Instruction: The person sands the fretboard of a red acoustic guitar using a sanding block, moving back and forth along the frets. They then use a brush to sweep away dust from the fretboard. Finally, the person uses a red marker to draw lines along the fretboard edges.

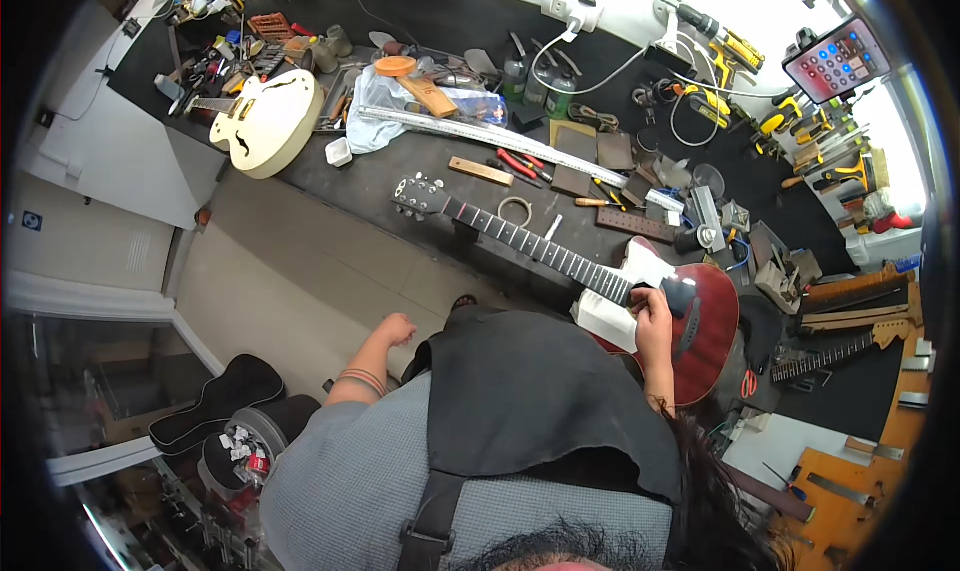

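The person in the black apron (540, 391) stands at the dark workbench (355, 183), where a glossy dark-red acoustic guitar (718, 336) lies face up, its body at the right and its neck running far-left to a headstock with light tuning knobs. White sheet-like coverings (604, 319) flank the end of the fretboard.

The right hand (652, 313) is over the guitar's top at that fretboard end, fingers bent and close together; I can't tell whether they pinch anything. The left hand (398, 329) is well apart from the guitar, off the near edge of the bench, fingers loosely curled; whether anything sits inside it, I can't see.

Just beyond the neck lies a pale beige ring-shaped roll (502, 219), with red-handled pliers (517, 164) farther off. Behind them a long silvery metal ruler (490, 143) stretches across the bench. At the far left rests a cream hollow-bodied guitar (272, 121).
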Demonstrator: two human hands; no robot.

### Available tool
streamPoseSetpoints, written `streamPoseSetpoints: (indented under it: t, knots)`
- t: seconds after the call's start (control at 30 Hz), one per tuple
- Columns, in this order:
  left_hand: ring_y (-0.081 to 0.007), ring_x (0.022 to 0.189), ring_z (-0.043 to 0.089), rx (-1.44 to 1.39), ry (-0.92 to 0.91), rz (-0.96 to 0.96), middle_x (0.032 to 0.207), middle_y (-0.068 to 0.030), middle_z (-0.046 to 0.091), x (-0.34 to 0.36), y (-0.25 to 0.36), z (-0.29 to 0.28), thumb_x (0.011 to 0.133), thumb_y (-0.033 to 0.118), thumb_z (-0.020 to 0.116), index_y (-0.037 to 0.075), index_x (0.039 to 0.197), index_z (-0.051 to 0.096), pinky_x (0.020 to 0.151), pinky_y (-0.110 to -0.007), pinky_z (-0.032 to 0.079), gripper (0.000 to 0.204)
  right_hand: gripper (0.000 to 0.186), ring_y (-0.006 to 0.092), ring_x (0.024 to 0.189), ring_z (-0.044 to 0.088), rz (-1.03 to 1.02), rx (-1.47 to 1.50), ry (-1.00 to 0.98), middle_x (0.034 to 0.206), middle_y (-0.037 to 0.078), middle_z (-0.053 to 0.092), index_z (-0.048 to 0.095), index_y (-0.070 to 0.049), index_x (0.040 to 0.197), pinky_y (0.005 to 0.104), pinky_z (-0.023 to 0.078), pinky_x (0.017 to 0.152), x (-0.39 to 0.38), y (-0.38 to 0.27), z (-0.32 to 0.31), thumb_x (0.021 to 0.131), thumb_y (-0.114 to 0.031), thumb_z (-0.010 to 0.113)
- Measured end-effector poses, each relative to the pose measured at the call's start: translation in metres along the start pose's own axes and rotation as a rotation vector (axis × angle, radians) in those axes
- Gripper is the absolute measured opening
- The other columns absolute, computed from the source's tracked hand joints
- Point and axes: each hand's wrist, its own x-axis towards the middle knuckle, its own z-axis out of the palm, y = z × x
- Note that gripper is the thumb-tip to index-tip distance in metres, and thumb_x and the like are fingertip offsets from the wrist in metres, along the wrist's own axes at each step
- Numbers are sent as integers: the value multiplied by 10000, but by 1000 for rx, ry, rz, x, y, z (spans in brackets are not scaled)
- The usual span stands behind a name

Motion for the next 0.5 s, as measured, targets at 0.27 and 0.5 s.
streamPoseSetpoints:
  t: [0.27, 0.5]
  knots:
    - [-210, 674, 727, -7, -75, 8, 825, -105, 756, 47, 10, -46, 982, 185, 705, 7, 1036, 723, 575, -370, 544, 187, 249, 230, 862, 689, 45, -12, 26, 976, 133, 666, 671, 37, 1073, 357, 557, 819, -17, -21, 20, 957, 131, 471]
    - [-209, 645, 682, 0, -98, 53, 812, -110, 727, 69, 69, -95, 976, 152, 706, -18, 1035, 702, 574, -367, 533, 180, 281, 289, 932, 721, 164, -43, 113, 1019, 160, 706, 696, 23, 1089, 367, 563, 834, -47, -32, 33, 925, 134, 497]
